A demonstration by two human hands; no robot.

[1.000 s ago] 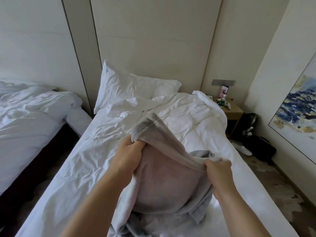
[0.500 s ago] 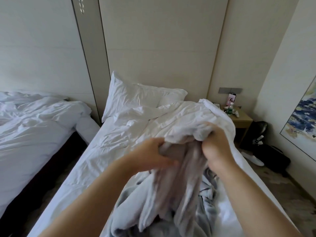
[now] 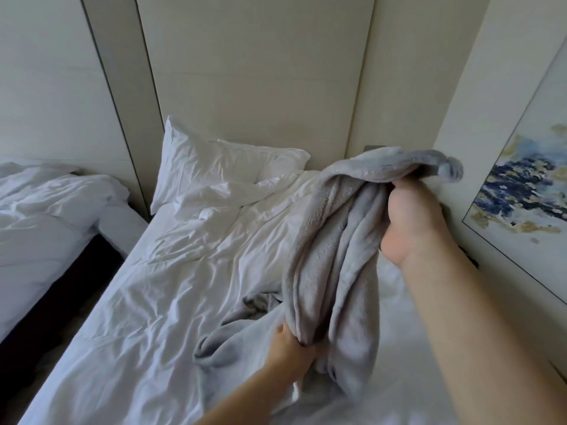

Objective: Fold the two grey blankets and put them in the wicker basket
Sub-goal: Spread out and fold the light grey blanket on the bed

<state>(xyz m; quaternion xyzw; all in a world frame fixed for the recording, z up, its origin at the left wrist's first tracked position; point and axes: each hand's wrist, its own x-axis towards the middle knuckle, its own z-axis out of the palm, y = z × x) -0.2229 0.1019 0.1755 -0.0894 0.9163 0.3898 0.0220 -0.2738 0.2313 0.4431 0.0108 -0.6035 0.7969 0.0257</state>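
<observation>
Both our hands hold a grey blanket (image 3: pixel 331 246) above the white bed (image 3: pixel 153 302). Our right hand (image 3: pixel 411 222) grips its bunched top, raised near the painting (image 3: pixel 527 194); our left hand (image 3: pixel 290 352) curls its fingers round the hanging folds lower down. The blanket's lower end lies crumpled on the white bed.

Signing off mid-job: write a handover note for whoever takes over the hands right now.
Right hand grips the grey blanket by its top end, high over the bed.
Left hand grips it lower down.
Blanket hangs bunched, unfolded.
More grey fabric lies on the bed; same blanket or second, cannot tell.
Wicker basket not in view.
Done: no fold visible.
Left: fold both, put in basket.
</observation>
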